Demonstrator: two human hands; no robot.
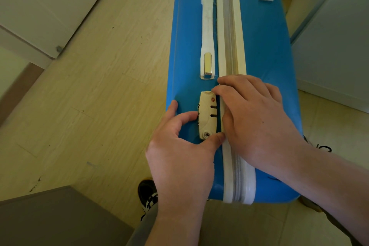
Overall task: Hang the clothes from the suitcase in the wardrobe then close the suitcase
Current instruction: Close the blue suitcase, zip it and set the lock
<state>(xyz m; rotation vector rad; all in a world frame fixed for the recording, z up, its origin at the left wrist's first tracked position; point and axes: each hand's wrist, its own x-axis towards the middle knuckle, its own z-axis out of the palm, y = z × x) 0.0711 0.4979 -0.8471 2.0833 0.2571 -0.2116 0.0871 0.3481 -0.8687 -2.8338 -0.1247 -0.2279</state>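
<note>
The blue suitcase (263, 46) stands on its side on the floor, and its white zipper band (227, 26) runs zipped along the top. A white carry handle (207, 26) lies to the left of the zipper. Below the handle sits a cream combination lock (207, 118). My left hand (179, 152) pinches the lock, with the index finger on its left side and the thumb at its lower end. My right hand (255, 118) lies across the zipper beside the lock's slots, thumb and fingers pinched together there. It covers the zipper pull. No clothes are in view.
White furniture panels (40, 6) stand at the left, and a grey box top (50, 219) fills the lower left corner. A pale cabinet (335, 46) stands close on the right. My shoe (147, 193) is on the wooden floor (99, 106) beside the suitcase.
</note>
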